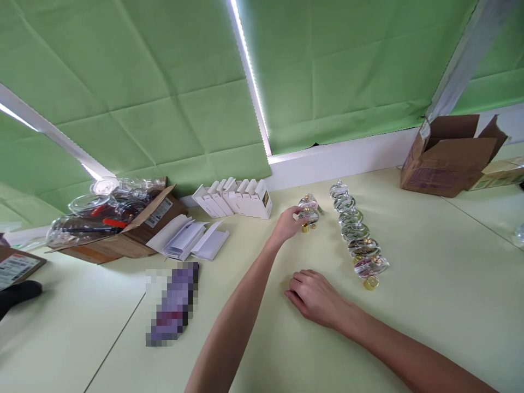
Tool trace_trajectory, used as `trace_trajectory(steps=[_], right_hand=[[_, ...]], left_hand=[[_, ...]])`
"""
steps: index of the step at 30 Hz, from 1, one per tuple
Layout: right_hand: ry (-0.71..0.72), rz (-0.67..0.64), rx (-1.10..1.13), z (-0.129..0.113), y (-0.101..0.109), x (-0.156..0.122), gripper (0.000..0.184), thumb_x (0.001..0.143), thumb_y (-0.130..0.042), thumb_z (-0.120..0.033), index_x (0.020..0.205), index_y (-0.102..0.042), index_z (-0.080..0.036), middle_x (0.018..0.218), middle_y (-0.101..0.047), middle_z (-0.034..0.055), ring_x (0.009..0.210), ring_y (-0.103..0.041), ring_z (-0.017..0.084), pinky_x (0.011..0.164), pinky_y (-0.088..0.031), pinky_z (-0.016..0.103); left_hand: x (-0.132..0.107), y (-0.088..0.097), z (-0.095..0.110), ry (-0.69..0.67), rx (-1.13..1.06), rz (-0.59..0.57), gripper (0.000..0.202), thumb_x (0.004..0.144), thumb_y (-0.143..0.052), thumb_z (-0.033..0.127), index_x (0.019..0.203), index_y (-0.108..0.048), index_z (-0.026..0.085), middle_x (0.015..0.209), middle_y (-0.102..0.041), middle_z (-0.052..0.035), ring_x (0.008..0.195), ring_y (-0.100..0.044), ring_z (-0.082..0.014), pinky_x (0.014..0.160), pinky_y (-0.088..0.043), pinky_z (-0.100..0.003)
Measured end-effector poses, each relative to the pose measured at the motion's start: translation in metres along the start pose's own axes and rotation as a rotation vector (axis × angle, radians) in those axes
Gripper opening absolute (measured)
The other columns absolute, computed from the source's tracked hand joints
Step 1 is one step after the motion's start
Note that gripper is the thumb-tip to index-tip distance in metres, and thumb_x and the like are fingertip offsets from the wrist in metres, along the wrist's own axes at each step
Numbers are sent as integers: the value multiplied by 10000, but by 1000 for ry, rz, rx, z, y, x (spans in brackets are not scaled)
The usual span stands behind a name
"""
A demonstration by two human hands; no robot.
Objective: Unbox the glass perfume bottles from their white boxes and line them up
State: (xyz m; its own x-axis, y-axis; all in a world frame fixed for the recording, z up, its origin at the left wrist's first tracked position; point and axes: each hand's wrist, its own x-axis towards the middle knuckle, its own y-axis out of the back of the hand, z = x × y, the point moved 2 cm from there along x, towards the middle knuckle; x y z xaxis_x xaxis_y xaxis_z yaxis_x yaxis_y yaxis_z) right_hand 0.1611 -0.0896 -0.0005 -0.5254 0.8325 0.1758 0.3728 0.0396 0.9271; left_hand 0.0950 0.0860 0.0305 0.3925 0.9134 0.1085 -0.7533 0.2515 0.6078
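My left hand [286,225] reaches forward and its fingers close around a small clear-wrapped bottle with a gold cap [308,213] on the pale table [429,305]. To its right lies a row of several similar wrapped gold-capped bottles [358,237], running toward me. My right hand [313,297] rests on the table nearer to me, fingers curled loosely downward, holding nothing that I can see.
A row of small white boxes [233,197] stands by the wall, with flat white cartons [188,238] in front. An open cardboard box of clear packaging [118,221] sits at left, another open cardboard box [448,155] at far right. A blurred purple object [174,305] lies near me.
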Motion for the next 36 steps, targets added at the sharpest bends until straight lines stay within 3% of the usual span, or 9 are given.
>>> trace_trajectory(steps=[4, 10, 18, 22, 26, 28, 31, 33, 36], right_hand=[[-2, -3, -1, 0, 0, 0, 292, 1014, -447, -264, 839, -663, -174, 841, -695, 48, 784, -639, 189, 744, -435, 322], [-3, -8, -11, 1, -1, 0, 300, 1020, -447, -281, 842, -663, -171, 848, -697, 53, 788, -640, 190, 745, -429, 322], [88, -1, -126, -7, 8, -7, 297, 1015, -453, -240, 835, -674, -159, 812, -702, 58, 754, -640, 197, 715, -416, 336], [159, 92, -169, -12, 22, -13, 322, 1008, -442, -202, 773, -660, -165, 737, -682, 44, 679, -613, 185, 665, -387, 335], [245, 279, -158, -13, 47, -17, 384, 1005, -410, -208, 690, -629, -183, 630, -633, 29, 576, -546, 161, 607, -338, 331], [195, 430, -129, -6, 62, -17, 382, 1006, -416, -227, 683, -617, -193, 617, -624, 25, 572, -537, 149, 604, -341, 315], [-67, 644, -81, 16, 80, -18, 352, 1002, -456, -250, 682, -593, -198, 621, -616, 16, 568, -528, 126, 597, -358, 276], [-233, 679, -87, 33, 86, -18, 330, 994, -475, -277, 698, -596, -199, 643, -621, 18, 588, -540, 135, 588, -359, 274], [-402, 588, -132, 50, 84, -14, 219, 977, -486, -239, 853, -659, -185, 836, -698, 50, 764, -622, 183, 664, -401, 287]], left_hand=[[0, -3, -5, 20, -19, -15, 362, 822, -676, 361, 1134, -686, 178, 1118, -706, -49, 630, -548, -112, 586, -430, -246], [-7, 3, -7, -12, -53, -74, 356, 784, -699, 393, 1076, -711, 188, 1070, -710, -23, 623, -505, -101, 613, -430, -246], [-41, 12, -8, 12, -58, -120, 413, 783, -695, 471, 1102, -699, 210, 1061, -703, -23, 618, -503, -104, 596, -425, -245], [-64, 15, -8, 18, -80, -146, 444, 798, -687, 513, 1121, -694, 208, 917, -702, -15, 606, -499, -113, 578, -414, -247], [-87, 20, -8, 35, -95, -151, 456, 794, -700, 521, 1122, -694, 204, 796, -672, -3, 609, -515, -126, 554, -401, -246], [-98, 22, -8, 32, -97, -150, 441, 797, -701, 513, 1112, -695, 203, 814, -671, -5, 614, -515, -124, 557, -406, -245], [-109, 23, -12, 31, -104, -143, 413, 811, -691, 506, 1101, -696, 211, 819, -663, 1, 609, -502, -115, 566, -409, -244], [-113, 22, -16, 37, -128, -127, 418, 813, -686, 521, 1104, -695, 220, 767, -638, 17, 601, -496, -114, 566, -402, -242], [-117, 19, -23, 36, -166, -93, 431, 801, -697, 531, 1100, -696, 221, 711, -595, 34, 601, -494, -114, 571, -397, -242]])
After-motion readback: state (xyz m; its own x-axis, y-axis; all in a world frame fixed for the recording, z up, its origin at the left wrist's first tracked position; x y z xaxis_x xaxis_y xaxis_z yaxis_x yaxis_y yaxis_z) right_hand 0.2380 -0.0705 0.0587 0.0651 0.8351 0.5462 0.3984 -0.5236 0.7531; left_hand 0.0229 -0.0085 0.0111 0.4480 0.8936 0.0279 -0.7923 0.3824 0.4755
